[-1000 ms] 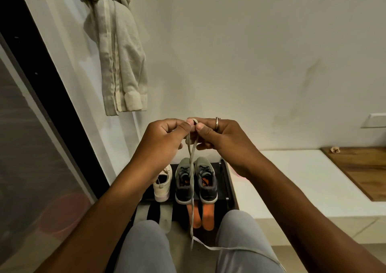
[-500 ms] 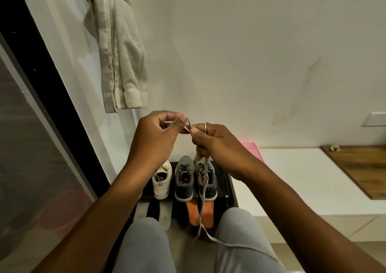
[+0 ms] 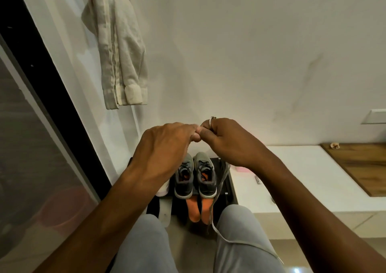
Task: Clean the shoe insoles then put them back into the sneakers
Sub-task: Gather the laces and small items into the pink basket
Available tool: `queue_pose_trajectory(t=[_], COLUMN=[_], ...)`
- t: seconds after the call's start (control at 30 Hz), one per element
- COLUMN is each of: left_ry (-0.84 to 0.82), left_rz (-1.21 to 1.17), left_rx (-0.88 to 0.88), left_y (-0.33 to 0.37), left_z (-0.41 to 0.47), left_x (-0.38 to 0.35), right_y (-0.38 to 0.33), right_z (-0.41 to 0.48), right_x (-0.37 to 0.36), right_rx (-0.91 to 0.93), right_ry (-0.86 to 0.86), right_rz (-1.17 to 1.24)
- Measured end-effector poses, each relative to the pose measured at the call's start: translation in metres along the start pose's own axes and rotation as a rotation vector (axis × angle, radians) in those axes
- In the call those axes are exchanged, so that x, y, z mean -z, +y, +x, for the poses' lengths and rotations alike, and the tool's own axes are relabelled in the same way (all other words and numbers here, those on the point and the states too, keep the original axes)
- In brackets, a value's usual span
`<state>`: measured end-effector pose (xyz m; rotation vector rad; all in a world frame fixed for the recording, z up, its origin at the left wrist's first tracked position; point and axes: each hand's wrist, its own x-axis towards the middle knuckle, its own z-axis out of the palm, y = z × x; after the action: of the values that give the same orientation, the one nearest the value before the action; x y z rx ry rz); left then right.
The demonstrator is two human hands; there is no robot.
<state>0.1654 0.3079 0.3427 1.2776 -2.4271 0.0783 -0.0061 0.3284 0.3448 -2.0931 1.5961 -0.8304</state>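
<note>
- Black door frame (image 3: pixel 52 97) and its dark glass run well to the left of the left hand; nothing of the task lies there.
- Pale garment (image 3: pixel 119 53) hangs on the wall above and to the left of that hand, well apart from it.
- White sneaker (image 3: pixel 163 191) shows only its heel from under the left wrist. A white insole (image 3: pixel 166 212) lies outside it, on the person's side.
- Left hand (image 3: pixel 165 147) has its fingers curled, the tips pressed against the right hand's tips. It seems to pinch the strip's end there, though the pinch itself is hidden.
- Grey sneakers (image 3: pixel 183 180) stand side by side below the meeting fingertips, on a black tray (image 3: pixel 231 195). Their orange insoles (image 3: pixel 193 210) lie out of them, just behind the heels.
- Right hand (image 3: pixel 229 145), with a ring on one finger, is closed round a grey strip (image 3: pixel 222 177). The strip drops from under the palm past the right-hand sneaker and insole, then trails over the right thigh.
- White ledge (image 3: pixel 302 168) and a wooden board (image 3: pixel 359 168) lie to the right of that hand.
- Likely trouble: the hanging strip runs close to an orange insole, so a sharp pull could drag or flip it. A shift of the thigh could tug the strip out of the pinch. None of the three visible insoles is back in a shoe yet.
</note>
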Motion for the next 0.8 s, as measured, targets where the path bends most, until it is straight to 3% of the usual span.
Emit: queue_pose_trajectory(t=[0.1,0.17,0.23,0.33,0.43,0.53,0.63,0.73,0.8], left_ry=[-0.157,-0.316,-0.438,-0.268,0.026,0.239,0.390,0.518,0.532], left_rz=[-0.068,-0.515,-1.124,-1.843,-2.222,-2.259,-2.099,-1.736,-1.293], left_rx=[0.164,0.262,0.323,0.366,0.364,0.340,0.339,0.362,0.340], left_y=[0.003,0.000,0.000,0.003,0.010,0.012,0.007,0.001,-0.002], left_z=[-0.002,-0.006,-0.009,-0.005,0.002,0.004,0.007,0.005,0.000], left_x=[-0.004,-0.003,0.006,0.020,0.018,0.010,0.001,-0.008,-0.019], right_y=[0.000,0.004,0.007,0.009,0.000,-0.009,-0.011,-0.012,-0.013], right_z=[0.001,0.004,0.005,0.006,0.003,0.002,0.001,-0.002,-0.003], right_x=[0.008,0.009,0.005,-0.002,-0.016,-0.028,-0.026,-0.021,-0.018], right_rx=[0.038,0.052,0.076,0.096,0.096,0.106,0.117,0.147,0.175], right_ry=[0.011,0.028,0.043,0.110,0.094,0.049,0.039,0.015,0.029], right_rz=[-0.079,-0.054,0.030,0.147,0.130,0.090,0.036,-0.038,-0.090])
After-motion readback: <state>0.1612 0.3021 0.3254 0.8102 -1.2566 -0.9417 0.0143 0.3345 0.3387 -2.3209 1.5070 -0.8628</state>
